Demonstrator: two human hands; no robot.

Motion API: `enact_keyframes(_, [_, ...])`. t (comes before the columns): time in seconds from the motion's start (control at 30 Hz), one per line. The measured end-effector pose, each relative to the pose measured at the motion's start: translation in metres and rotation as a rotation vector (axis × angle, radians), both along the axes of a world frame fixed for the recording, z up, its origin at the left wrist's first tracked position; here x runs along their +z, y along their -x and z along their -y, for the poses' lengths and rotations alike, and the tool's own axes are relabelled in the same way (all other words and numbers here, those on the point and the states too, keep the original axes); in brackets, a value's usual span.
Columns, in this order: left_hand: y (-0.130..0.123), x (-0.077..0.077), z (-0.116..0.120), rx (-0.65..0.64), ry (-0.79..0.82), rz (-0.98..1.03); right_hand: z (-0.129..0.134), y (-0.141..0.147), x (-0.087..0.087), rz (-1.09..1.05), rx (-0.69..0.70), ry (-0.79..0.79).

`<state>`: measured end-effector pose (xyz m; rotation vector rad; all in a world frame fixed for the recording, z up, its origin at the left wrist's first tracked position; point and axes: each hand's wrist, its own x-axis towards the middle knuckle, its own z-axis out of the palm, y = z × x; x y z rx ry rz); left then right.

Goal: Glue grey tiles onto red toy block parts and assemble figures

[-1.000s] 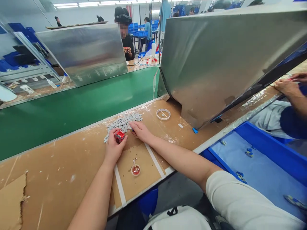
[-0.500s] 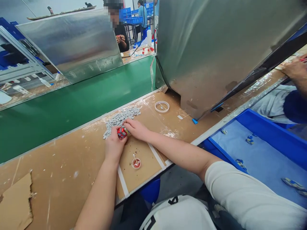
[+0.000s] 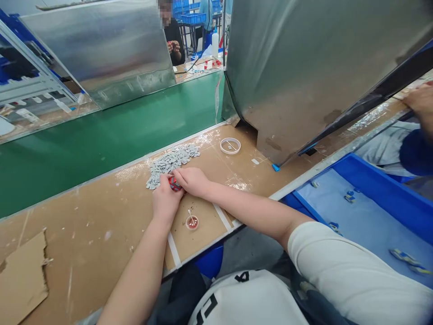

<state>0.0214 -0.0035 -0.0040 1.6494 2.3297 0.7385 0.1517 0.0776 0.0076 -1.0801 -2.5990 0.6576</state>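
My left hand (image 3: 165,198) is closed round a small red-and-grey plastic toy piece (image 3: 175,183), which shows between the two hands. From the right, my right hand (image 3: 192,181) pinches at the top of the same piece; its fingertips meet those of the left hand and partly cover it. Whether a smaller part is between those fingertips, I cannot tell. Just behind the hands lies a pile of small flat grey pieces (image 3: 174,159). Nearer to me stands a little cup of reddish liquid (image 3: 192,222) with a cotton swab (image 3: 191,215) leaning in it.
A white ring (image 3: 230,146) lies behind and to the right. Torn cardboard (image 3: 23,280) is at the left. A metal panel (image 3: 304,81) rises at the right, above a blue bin (image 3: 379,216) with toy pieces. Beyond the green partition (image 3: 111,135), another person (image 3: 174,40) handles something red.
My right hand's fingers have come in over the top of the red-and-grey piece, so less of it shows. The camera view has shifted slightly.
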Motion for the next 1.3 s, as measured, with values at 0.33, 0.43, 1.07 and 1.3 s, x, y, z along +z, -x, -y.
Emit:
enact_keyframes(0.33, [0.003,0.011,-0.001,-0.155,0.037,0.652,-0.012,-0.006,0.001,-0.147,-0.092,0.112])
enact_keyframes(0.43, [0.005,0.014,-0.002,-0.145,0.038,0.856,-0.022,-0.010,-0.008,-0.376,-0.062,0.287])
enact_keyframes(1.07, [0.043,0.011,0.005,-0.218,-0.347,0.373,-0.026,-0.026,-0.013,-0.379,0.443,-0.165])
enact_keyframes(1.3, [0.063,0.018,0.015,-0.520,-0.527,-0.368,-0.021,-0.030,-0.010,-0.383,0.635,-0.175])
